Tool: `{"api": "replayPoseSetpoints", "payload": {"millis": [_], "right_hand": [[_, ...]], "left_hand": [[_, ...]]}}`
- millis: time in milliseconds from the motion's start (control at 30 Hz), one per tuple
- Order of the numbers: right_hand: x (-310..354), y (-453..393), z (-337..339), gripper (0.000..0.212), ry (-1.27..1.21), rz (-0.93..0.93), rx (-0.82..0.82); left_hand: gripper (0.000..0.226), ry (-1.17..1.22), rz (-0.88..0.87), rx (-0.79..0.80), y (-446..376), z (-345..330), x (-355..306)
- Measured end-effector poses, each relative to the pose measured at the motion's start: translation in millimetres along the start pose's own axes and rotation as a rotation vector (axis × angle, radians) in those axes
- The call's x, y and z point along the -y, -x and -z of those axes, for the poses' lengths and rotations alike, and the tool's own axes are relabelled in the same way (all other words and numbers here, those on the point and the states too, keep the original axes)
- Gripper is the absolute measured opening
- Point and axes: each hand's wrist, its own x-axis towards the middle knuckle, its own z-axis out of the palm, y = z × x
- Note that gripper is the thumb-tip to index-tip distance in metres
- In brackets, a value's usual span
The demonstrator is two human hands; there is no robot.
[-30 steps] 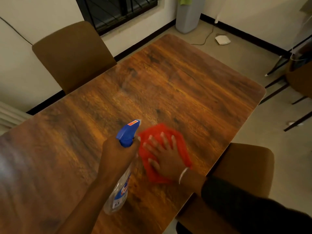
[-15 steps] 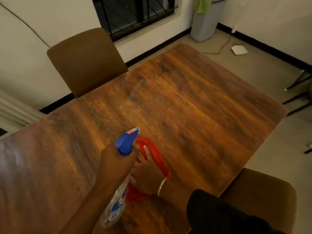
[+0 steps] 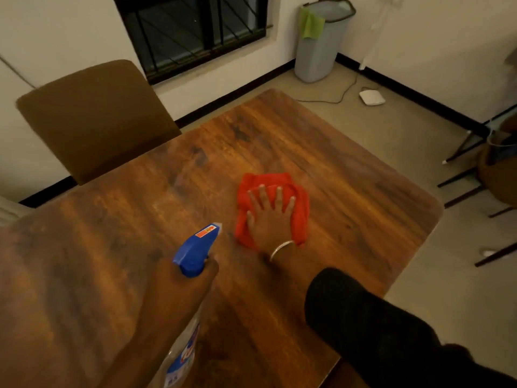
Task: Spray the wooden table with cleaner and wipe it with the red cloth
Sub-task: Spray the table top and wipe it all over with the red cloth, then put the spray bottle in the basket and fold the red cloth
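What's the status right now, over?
Left hand gripping spray bottle. Right hand flat on red cloth, pressed to wooden table. Nothing in the way.

red cloth (image 3: 272, 191) lies on wooden table (image 3: 349, 197).

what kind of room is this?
Likely a home dining area. A wooden table with upholstered brown chairs drawn up to it, a barred window, and a grey bin in the corner all suggest a lived-in house, not a lab.
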Motion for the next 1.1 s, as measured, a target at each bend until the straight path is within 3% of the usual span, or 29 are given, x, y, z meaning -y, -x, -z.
{"api": "replayPoseSetpoints", "payload": {"millis": [133, 333, 433, 633, 700, 767, 967, 1100], "right_hand": [[-21.4, 71.6, -34.2, 0.062, 0.056, 0.451, 0.016], [-177.3, 157.1, -35.7, 0.063, 0.21, 0.673, 0.05], [-247.1, 137.9, -8.7, 0.061, 0.178, 0.384, 0.068], [-358.9, 57.3, 53.5, 0.061, -0.204, -0.568, -0.091], [-354.4, 35.9, 62.8, 0.061, -0.274, -0.732, -0.106], [-326.7, 24.2, 63.4, 0.06, -0.292, -0.764, -0.11], [-182.9, 34.9, 23.0, 0.06, -0.156, -0.295, -0.052], [-103.2, 54.8, 4.6, 0.06, -0.112, -0.131, 0.048]], "left_hand": [[0.021, 0.025, -0.011, 0.066, -14.4, -30.1, -17.3], [0.017, 0.075, 0.006, 0.146, -27.7, -71.1, -41.7], [0.013, 0.1, 0.022, 0.152, -31.3, -83.0, -48.0], [0.014, 0.117, 0.01, 0.125, -36.5, -85.4, -51.0], [0.015, 0.127, 0.006, 0.121, -35.7, -85.6, -49.1], [0.017, 0.108, -0.012, 0.12, -31.8, -86.3, -48.4], [0.024, 0.106, -0.021, 0.124, -20.0, -80.8, -55.4], [0.018, 0.112, 0.003, 0.101, -12.4, -56.8, -60.9]]}}
